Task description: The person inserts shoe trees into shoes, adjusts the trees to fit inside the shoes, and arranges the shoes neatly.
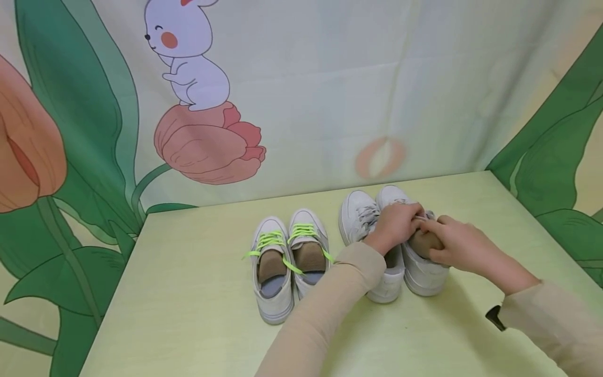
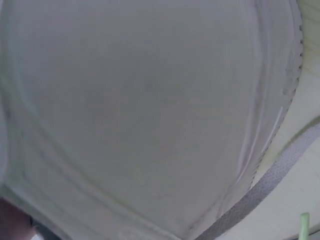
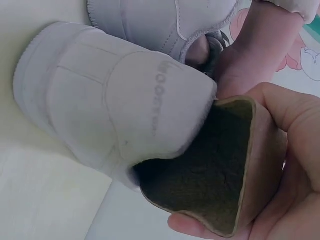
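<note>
A white sneaker (image 1: 426,275) with grey laces stands toe-away on the table. A hollow brown cardboard-like insert (image 3: 270,160) sticks partly out of its heel opening. My right hand (image 1: 464,245) holds this insert, thumb on one side and fingers on the other. My left hand (image 1: 395,222) grips the same sneaker around its tongue, fingers curled; the fingertips are partly hidden. Its mate, another white sneaker (image 1: 388,285), stands just left, partly under my left wrist. A white shoe upper (image 2: 150,100) fills the left wrist view, with a grey lace (image 2: 270,180) hanging beside it.
A second pair of white sneakers, left sneaker (image 1: 275,303) and right sneaker (image 1: 301,215), stands to the left with neon green laces and brown inserts inside. The pale table (image 1: 188,293) ends at a printed backdrop (image 1: 311,104).
</note>
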`<state>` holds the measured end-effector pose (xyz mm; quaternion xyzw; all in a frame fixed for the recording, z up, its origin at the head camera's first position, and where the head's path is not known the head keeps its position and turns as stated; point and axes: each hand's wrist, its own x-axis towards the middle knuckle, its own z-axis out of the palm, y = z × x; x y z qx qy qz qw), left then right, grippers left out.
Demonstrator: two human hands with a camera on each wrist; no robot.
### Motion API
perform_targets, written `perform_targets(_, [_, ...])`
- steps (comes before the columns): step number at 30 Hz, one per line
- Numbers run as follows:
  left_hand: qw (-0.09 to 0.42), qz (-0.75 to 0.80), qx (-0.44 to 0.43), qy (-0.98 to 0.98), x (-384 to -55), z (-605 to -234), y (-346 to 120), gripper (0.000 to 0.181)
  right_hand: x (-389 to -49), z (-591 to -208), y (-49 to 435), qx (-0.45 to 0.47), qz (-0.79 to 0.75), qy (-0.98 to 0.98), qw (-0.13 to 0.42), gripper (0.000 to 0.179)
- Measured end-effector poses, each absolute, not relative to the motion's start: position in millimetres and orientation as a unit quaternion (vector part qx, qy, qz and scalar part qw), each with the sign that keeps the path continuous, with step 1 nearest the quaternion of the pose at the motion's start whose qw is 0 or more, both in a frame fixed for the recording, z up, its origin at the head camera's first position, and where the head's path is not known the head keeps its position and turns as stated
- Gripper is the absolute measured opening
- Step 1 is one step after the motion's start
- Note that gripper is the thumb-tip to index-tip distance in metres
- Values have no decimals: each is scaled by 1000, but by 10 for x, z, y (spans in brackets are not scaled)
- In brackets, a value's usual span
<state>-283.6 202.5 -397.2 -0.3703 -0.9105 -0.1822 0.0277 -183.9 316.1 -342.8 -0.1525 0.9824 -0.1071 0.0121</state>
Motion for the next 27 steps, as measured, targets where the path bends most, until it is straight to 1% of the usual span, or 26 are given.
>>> perform_targets(8, [40,-182,-363,-913,-2838,-3965,2009,13,-1920,-3428,3098,-150,-98,984,-1,37])
perform_targets(13, [38,-182,-361,-914,-2838,-3961,2013,15,-1941,-3442,3069,-132,-104,986,3,37])
perform_targets(17, [31,-196,-358,-913,-2835,-3957,2016,17,-1914,-3449,3113,-108,-118,987,10,45])
perform_targets(23, [13,-225,-352,-908,-2832,-3965,2011,14,-1792,-3415,3277,-95,-190,976,36,72])
perform_targets(25, [14,-223,-352,-909,-2832,-3972,2008,13,-1743,-3397,3308,-78,-201,976,40,76])
perform_targets(27, [20,-216,-353,-910,-2834,-3976,2003,12,-1705,-3384,3307,-62,-197,978,36,74])
